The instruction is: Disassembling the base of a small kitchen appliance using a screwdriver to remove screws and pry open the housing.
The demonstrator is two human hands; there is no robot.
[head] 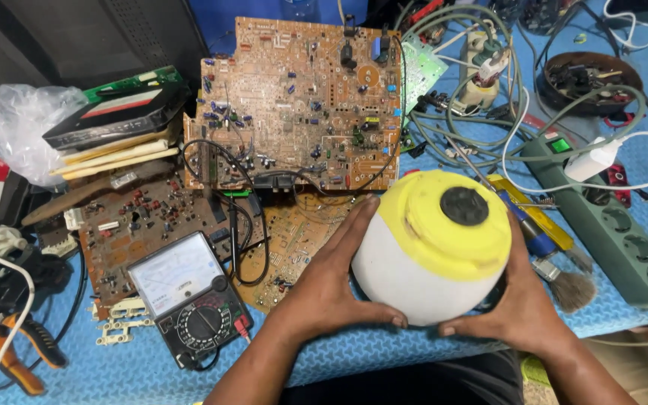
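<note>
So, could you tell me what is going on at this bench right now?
A person cups a round white housing with a yellow top in both hands, left hand and right hand, thumbs meeting beneath it. Behind it lie a large brown circuit board, an analogue multimeter, a brush and a green power strip.

Bright, even light falls from above; shadows are soft and short. The picture is sharp, slight glare on the plastic bag (20, 124), edges mildly bowed.
</note>
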